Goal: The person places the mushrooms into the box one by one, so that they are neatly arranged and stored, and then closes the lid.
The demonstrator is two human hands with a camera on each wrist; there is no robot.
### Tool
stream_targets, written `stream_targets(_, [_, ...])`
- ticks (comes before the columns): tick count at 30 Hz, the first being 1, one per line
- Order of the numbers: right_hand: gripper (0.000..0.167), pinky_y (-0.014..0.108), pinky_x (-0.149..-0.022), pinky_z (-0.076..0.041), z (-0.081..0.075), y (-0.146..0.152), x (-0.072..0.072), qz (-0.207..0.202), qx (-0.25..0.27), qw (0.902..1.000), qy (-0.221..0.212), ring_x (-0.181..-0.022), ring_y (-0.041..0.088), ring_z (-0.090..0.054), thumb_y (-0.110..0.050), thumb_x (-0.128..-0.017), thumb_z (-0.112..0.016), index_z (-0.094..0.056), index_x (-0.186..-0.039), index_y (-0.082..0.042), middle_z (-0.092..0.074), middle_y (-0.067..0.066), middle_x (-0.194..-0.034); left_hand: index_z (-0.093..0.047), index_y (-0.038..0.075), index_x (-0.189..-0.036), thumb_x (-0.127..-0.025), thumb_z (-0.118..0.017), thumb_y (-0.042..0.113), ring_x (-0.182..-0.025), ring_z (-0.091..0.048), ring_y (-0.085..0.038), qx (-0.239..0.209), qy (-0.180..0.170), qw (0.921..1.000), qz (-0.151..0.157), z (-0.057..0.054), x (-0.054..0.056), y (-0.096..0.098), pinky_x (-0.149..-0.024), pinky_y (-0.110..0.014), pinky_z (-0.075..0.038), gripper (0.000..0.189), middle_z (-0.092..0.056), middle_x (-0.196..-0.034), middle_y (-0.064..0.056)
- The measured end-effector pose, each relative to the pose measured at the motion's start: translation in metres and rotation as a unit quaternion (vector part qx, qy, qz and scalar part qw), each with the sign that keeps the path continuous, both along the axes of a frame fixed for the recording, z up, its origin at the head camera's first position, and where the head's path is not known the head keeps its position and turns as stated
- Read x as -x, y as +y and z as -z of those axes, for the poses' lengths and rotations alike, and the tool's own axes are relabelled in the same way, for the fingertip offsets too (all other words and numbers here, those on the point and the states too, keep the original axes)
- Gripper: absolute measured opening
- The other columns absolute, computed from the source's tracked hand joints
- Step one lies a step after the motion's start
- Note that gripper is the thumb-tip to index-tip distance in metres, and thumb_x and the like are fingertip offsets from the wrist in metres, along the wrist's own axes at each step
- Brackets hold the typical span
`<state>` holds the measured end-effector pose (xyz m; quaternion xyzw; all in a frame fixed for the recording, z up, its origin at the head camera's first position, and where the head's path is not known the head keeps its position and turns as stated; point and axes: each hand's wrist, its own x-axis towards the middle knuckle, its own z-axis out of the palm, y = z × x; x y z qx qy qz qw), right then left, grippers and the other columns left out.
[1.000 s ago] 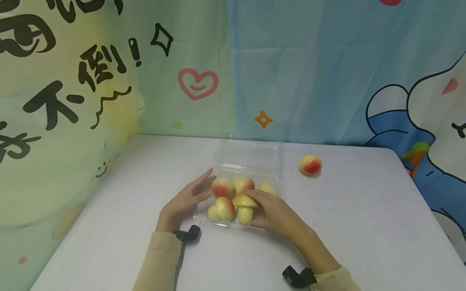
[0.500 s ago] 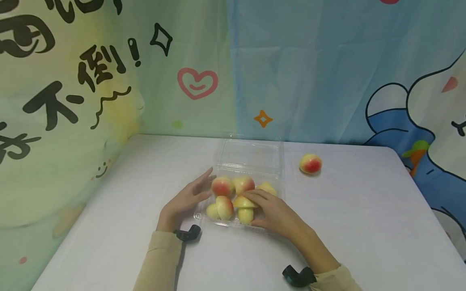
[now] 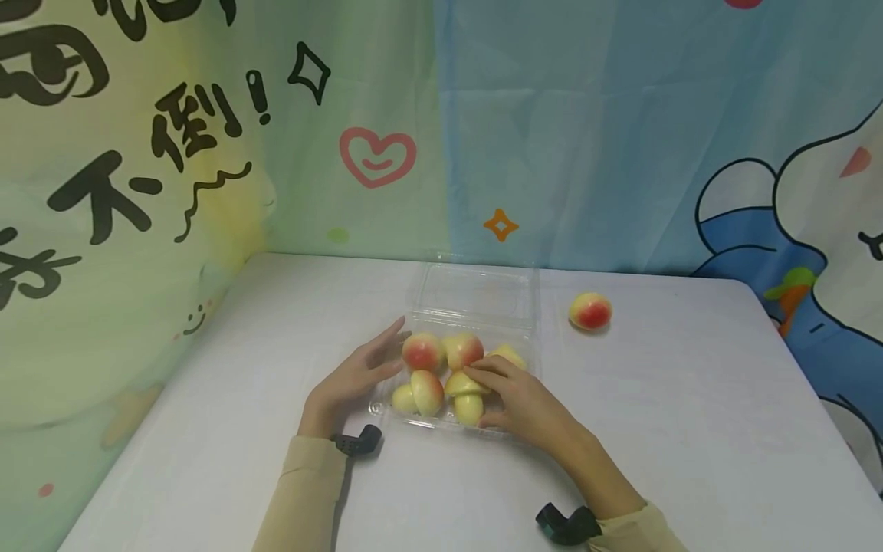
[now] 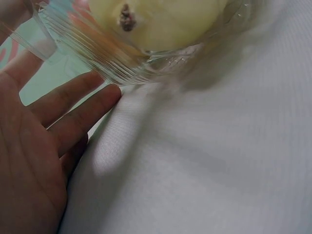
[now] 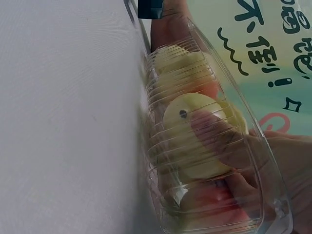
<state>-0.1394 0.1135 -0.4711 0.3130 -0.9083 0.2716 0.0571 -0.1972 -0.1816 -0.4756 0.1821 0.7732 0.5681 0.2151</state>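
A clear plastic clamshell box (image 3: pixel 431 423) stands on the table, its lid (image 3: pixel 476 295) folded back. Several yellow pieces lie inside, some blushed red. In the box's front row, my right hand (image 3: pixel 527 402) grips a yellow mushroom-shaped piece (image 3: pixel 469 409); in the right wrist view the thumb (image 5: pixel 212 129) presses it beside a dark spot. To its left lies another mushroom-shaped piece (image 3: pixel 428 393). Behind are round red-and-yellow pieces (image 3: pixel 422 353) and a yellow one (image 3: pixel 509 355), partly hidden by my fingers. My left hand (image 3: pixel 352 383) stays with extended fingers at the box's left wall.
A single red-and-yellow round piece (image 3: pixel 590 312) lies on the white tabletop (image 3: pixel 690 399), to the right of the box's lid. A printed cloth backdrop (image 3: pixel 586 138) hangs behind the table and along its left side. Dark devices (image 3: pixel 362 441) are worn on both wrists.
The mushroom-shaped piece under my right hand has shifted very slightly to the right, widening the gap to the piece beside it. My left hand and the box hold their places.
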Motion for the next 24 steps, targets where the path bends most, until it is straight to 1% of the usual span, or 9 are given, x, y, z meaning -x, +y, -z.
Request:
stream_targets(4, [0.076,0.036,-0.097,-0.049,-0.001,-0.0008,0.0,0.005,-0.001,1.0,0.0,-0.115,0.021,-0.057,-0.023,-0.06,-0.088,-0.06,-0.128,-0.008,-0.061,0.001,-0.125,-0.016,0.022,-0.154,-0.095,-0.057,0.019,-0.141,-0.032,-0.027,0.006,-0.001,1.0,-0.003,0.0007,0.0,0.0,-0.118,-0.051,-0.016,0.072,-0.031,-0.155,-0.007])
stream_targets(7, [0.076,0.038,-0.1,-0.048,-0.0024,-0.0013,-0.0002,0.013,-0.004,0.9998,-0.011,-0.117,0.022,-0.058,-0.024,-0.059,-0.088,-0.06,-0.128,-0.008,-0.063,0.003,-0.125,-0.016,0.022,-0.154,-0.094,-0.058,0.019,-0.142,-0.031,-0.028,0.008,0.0,1.0,-0.005,0.0006,-0.0002,0.0002,-0.118,-0.051,-0.016,0.072,-0.031,-0.155,-0.008])
stream_targets(11, [0.075,0.04,-0.101,-0.047,-0.0047,-0.0024,-0.0008,0.021,-0.011,0.9993,-0.028,-0.118,0.023,-0.058,-0.025,-0.06,-0.087,-0.06,-0.128,-0.009,-0.064,0.003,-0.127,-0.015,0.02,-0.154,-0.095,-0.058,0.018,-0.142,-0.03,-0.028,0.004,0.002,1.0,-0.001,0.0004,0.0002,0.0,-0.118,-0.05,-0.016,0.073,-0.031,-0.155,-0.009])
stream_targets(14, [0.075,0.041,-0.1,-0.047,-0.0059,-0.0039,-0.0015,0.023,-0.016,0.9992,-0.029,-0.118,0.024,-0.059,-0.025,-0.06,-0.087,-0.06,-0.128,-0.009,-0.064,0.003,-0.127,-0.015,0.02,-0.154,-0.095,-0.057,0.017,-0.142,-0.03,-0.027,0.002,0.002,1.0,0.001,0.0006,0.0004,-0.0005,-0.118,-0.048,-0.017,0.073,-0.031,-0.155,-0.009])
stream_targets(18, [0.073,0.041,-0.099,-0.047,-0.0064,-0.0049,-0.0029,0.021,-0.021,0.9995,-0.013,-0.118,0.024,-0.058,-0.025,-0.06,-0.087,-0.061,-0.127,-0.009,-0.063,0.004,-0.126,-0.015,0.02,-0.154,-0.095,-0.057,0.016,-0.142,-0.031,-0.027,-0.001,0.004,1.0,0.003,0.0005,0.0007,-0.0007,-0.118,-0.048,-0.017,0.072,-0.031,-0.155,-0.009])
stream_targets(24, [0.07,0.035,-0.094,-0.051,-0.0061,-0.0058,-0.0047,0.023,-0.033,0.9988,0.028,-0.111,0.02,-0.059,-0.025,-0.059,-0.088,-0.063,-0.123,-0.008,-0.062,0.002,-0.12,-0.015,0.018,-0.154,-0.095,-0.056,0.016,-0.14,-0.034,-0.028,-0.003,0.007,1.0,0.006,-0.0011,0.0006,-0.0012,-0.117,-0.049,-0.019,0.072,-0.032,-0.154,-0.009])
